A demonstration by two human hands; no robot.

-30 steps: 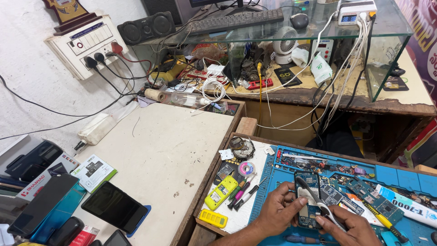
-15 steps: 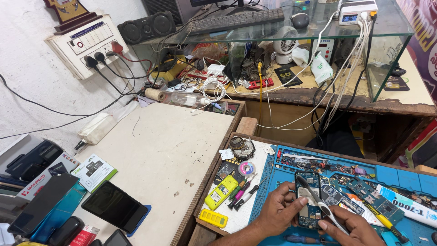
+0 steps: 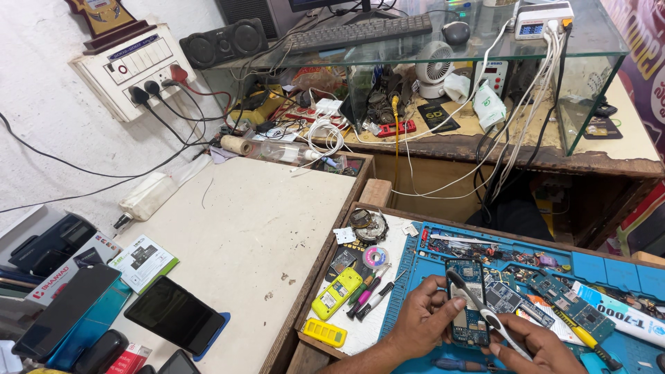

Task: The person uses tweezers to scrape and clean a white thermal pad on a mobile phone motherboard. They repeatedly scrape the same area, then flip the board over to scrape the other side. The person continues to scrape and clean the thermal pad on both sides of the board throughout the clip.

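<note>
My left hand (image 3: 424, 320) grips a blue phone circuit board (image 3: 465, 301) and holds it upright over the blue work mat (image 3: 609, 270). My right hand (image 3: 537, 346) holds a white brush-like tool (image 3: 478, 305) whose tip lies across the top of the board. Both hands sit at the bottom of the view, close together. More loose circuit boards (image 3: 554, 294) lie on the mat just to the right of them.
A yellow small phone (image 3: 337, 292), pens and a solder spool (image 3: 375, 257) lie left of the mat. Dark phones (image 3: 173, 315) rest on the white table (image 3: 256, 228) at left. A glass shelf (image 3: 443, 41) with keyboard, wires and a wall switchboard (image 3: 135, 66) stand behind.
</note>
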